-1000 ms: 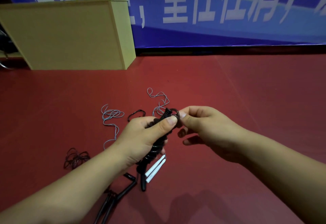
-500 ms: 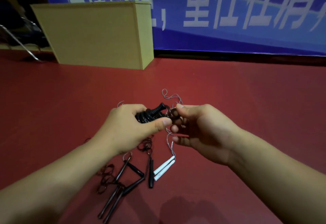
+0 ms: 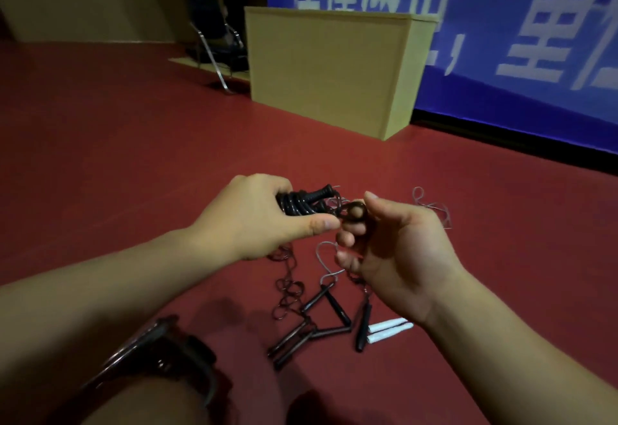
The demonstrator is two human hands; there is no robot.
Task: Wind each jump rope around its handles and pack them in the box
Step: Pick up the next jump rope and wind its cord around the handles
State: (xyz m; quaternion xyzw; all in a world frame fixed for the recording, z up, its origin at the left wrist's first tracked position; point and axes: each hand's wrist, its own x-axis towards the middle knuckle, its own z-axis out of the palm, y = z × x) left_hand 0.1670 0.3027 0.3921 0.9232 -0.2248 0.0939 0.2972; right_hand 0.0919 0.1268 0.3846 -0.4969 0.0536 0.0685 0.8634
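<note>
Head view: wound rope's [image 3: 301,202] handles half-hidden.

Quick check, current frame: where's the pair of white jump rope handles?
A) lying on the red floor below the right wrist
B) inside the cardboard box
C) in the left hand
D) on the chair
A: the pair of white jump rope handles lies side by side on the red floor, just under the right hand; the left hand grips a wound black rope bundle instead.

Left hand [image 3: 257,217] and right hand [image 3: 398,250] curled, close together
</note>
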